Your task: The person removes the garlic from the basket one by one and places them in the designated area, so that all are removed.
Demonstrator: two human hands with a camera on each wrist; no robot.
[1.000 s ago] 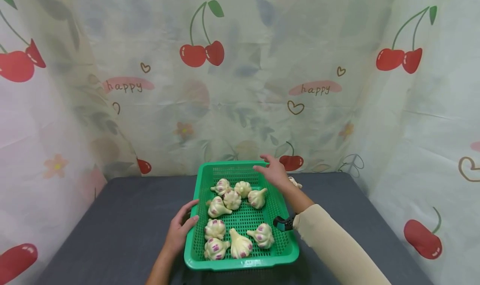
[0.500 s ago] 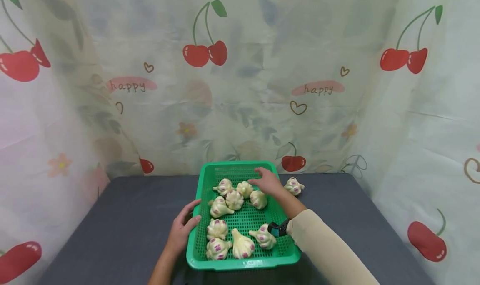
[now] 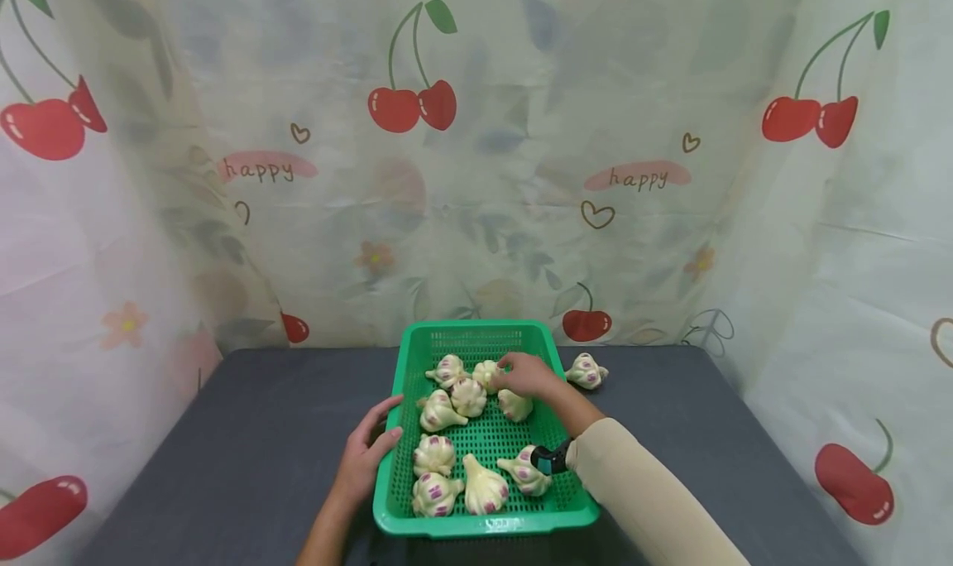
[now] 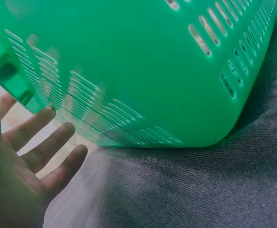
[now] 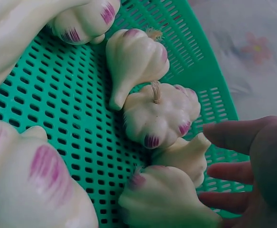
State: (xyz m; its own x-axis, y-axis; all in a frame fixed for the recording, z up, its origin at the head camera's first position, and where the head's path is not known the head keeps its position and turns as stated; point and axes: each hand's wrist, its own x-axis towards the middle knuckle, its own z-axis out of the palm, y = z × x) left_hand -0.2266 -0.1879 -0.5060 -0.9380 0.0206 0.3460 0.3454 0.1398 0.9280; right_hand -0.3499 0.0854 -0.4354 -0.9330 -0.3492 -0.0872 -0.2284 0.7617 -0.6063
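Observation:
A green plastic basket (image 3: 389, 500) holds several garlic bulbs with purple marks. My left hand (image 3: 361, 458) rests at its left rim, thumb and fingers apart. In the left wrist view, the fingers (image 4: 57, 147) are spread and fairly straight beside the outer wall. My right hand (image 3: 529, 376) reaches inside, over the back right. Its thumb is by the stem of a garlic bulb (image 5: 188, 159), with the fingers extended along the near side; firm contact cannot be made out. Another garlic bulb (image 5: 164, 197) lies just below those fingers, partly hidden by the hand in the head view.
One garlic bulb (image 3: 586, 371) lies outside the basket, on the dark grey tabletop (image 3: 670, 434) at the back right. A cherry-printed curtain (image 3: 484, 177) encloses the back and sides. A dark wristband (image 3: 551, 458) hangs over a garlic bulb at the front right.
My right hand has come from above the far right rim down and leftward into the basket, uncovering the bulb outside. The left hand stays at the rim. The view has shifted slightly.

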